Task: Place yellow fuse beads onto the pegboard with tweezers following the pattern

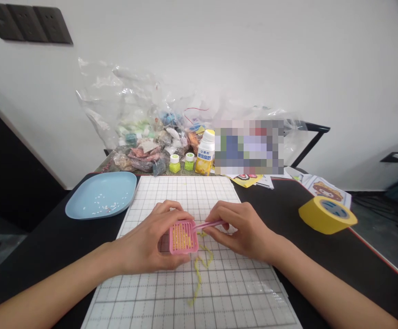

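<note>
My left hand [156,240] is curled around a small pink ridged tray [184,251], thumb along its near side and fingers along its far side. Rows of tiny yellow bead-like pieces [181,237] fill many of its grooves. Between the thumb and fingers of my right hand [238,228] is a slim pink tool that looks like tweezers [210,224], its tip at the tray's right edge. A curving yellow-green strand [198,281] lies below on the white gridded board [243,292]; whether it is thread or strung beads, I cannot tell.
At left sits a blue plate [82,196] with scattered small white pieces. Two small jars [174,164] of yellow-green contents and a yogurt bottle [205,153] stand behind the board, before bulging plastic bags [140,132]. A yellow tape roll [317,217] lies right, near papers [325,188].
</note>
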Demonstrator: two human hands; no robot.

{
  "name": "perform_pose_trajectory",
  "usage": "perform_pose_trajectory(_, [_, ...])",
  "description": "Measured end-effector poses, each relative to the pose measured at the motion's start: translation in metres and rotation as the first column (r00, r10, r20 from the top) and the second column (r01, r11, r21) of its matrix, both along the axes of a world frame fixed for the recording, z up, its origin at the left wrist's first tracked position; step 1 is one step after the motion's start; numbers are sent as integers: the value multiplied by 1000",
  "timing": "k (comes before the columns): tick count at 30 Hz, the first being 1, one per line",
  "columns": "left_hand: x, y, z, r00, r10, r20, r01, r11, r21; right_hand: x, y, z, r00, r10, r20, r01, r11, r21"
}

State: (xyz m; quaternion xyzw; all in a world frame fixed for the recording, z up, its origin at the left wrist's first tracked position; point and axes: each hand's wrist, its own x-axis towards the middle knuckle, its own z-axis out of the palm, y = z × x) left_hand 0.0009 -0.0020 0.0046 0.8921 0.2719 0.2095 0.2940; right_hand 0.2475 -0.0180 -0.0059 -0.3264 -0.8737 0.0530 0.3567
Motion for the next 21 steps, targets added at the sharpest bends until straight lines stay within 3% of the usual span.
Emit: perform_pose_trajectory(21, [1,0,2,1000,-24,-3,24,1000,-6,-3,2,-5,1000,21,-1,-21,1000,4])
